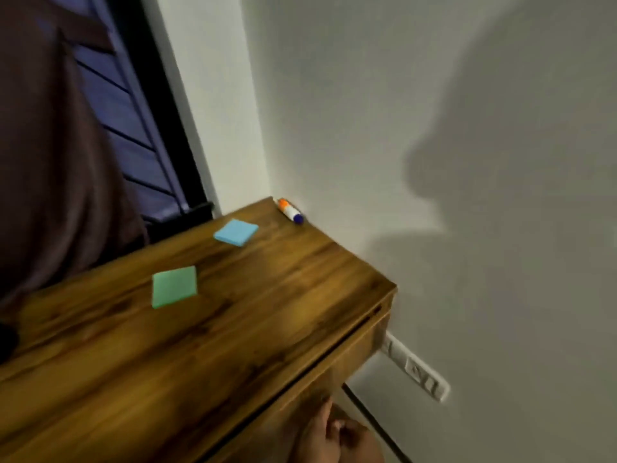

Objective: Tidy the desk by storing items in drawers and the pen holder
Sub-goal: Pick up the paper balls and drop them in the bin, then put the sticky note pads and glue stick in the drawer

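Observation:
A wooden desk (233, 329) runs from lower left to a corner by the white wall. On it lie a green sticky-note pad (173, 286), a blue sticky-note pad (236, 232) farther back, and a glue stick (291, 211) with an orange band and a blue cap against the wall. The drawer front (350, 355) sits under the desk's front edge with a thin dark gap above it. My right hand (330, 432) is below the drawer front at the bottom edge of view, fingers curled and one finger pointing up to its lower edge. It is blurred. My left hand is out of view.
A brown curtain (50, 145) hangs at the left over a dark window (133, 128). A white wall socket strip (417, 372) sits beside the desk's right end, with a black cable (370, 422) below. A dark object (6, 339) shows at the left edge.

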